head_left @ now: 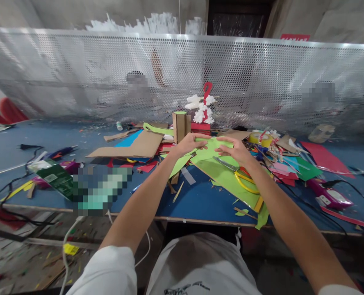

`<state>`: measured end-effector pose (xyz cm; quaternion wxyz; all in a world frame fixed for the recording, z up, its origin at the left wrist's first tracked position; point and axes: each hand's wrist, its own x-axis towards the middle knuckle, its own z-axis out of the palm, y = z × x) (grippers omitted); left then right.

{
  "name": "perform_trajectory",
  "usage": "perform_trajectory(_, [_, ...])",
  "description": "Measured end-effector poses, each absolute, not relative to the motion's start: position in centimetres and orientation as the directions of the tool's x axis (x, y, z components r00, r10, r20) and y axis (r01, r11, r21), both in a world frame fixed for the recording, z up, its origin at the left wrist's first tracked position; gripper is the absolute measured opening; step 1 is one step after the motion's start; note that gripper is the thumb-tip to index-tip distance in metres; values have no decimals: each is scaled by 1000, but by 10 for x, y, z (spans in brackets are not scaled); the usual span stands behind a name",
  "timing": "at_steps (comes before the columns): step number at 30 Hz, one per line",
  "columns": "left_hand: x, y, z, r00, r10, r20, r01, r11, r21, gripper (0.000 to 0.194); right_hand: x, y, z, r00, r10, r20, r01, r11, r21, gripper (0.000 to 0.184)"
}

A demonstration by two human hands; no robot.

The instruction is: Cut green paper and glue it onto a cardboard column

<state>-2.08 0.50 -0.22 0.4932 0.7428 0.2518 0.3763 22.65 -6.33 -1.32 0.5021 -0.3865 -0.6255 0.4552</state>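
A piece of light green paper (212, 150) is stretched between my two hands over the middle of the table. My left hand (188, 145) pinches its left side, thumb and fingers at the edge. On the opposite side, my right hand (237, 150) grips the paper the same way. Beneath it lies a larger green sheet (220, 177) reaching toward the table's front edge. Scissors (245, 181) with yellow handles rest on that sheet, just below my right hand. Behind my hands stand an upright cardboard piece (179, 128) and a red stem (207, 91) with white flower-like shapes.
Cut cardboard (129, 149) lies to the left, near a green box (54, 178). Yellow tape (260, 139), coloured paper scraps (306, 169) and a purple device (329, 194) with a black cord are on the right. A perforated metal screen (108, 82) borders the blue table (182, 209).
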Motion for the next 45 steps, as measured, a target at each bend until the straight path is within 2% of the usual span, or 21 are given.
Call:
perform_trajectory(9, [-27,-13,19,588,746,312,34,-408,912,49,227,-59,-15,-187,921,342,35,354,-935,60])
perform_trajectory(15, [-32,-15,7,579,761,295,38,-386,922,45,221,-62,-14,-155,944,293,119,312,-943,63])
perform_trajectory(18, [-34,-11,-4,592,760,270,70,-382,921,48,217,-68,-10,-145,946,290,289,321,-902,59])
perform_trajectory(21, [-35,-7,-11,599,759,254,97,-383,918,51,214,-71,-6,-154,919,362,517,387,-763,46])
perform_trajectory(24, [-36,-5,-14,580,771,263,111,-394,912,55,213,-71,-6,-171,888,427,596,439,-672,43])
perform_trajectory(28, [-36,-2,-16,571,758,315,86,-436,896,61,215,-69,-7,-165,874,457,533,468,-705,49])
perform_trajectory(33, [-34,1,-17,572,705,420,20,-523,852,54,217,-66,-10,-107,901,421,433,423,-796,55])
perform_trajectory(38, [-31,5,-18,550,720,423,56,-537,841,54,216,-60,-16,-68,899,432,407,421,-811,51])
perform_trajectory(42, [-29,6,-17,535,732,422,-10,-494,870,52,215,-58,-18,-74,915,396,283,400,-871,59])
perform_trajectory(45, [-29,7,-17,544,721,429,19,-521,853,51,215,-60,-16,-71,915,398,318,399,-860,58])
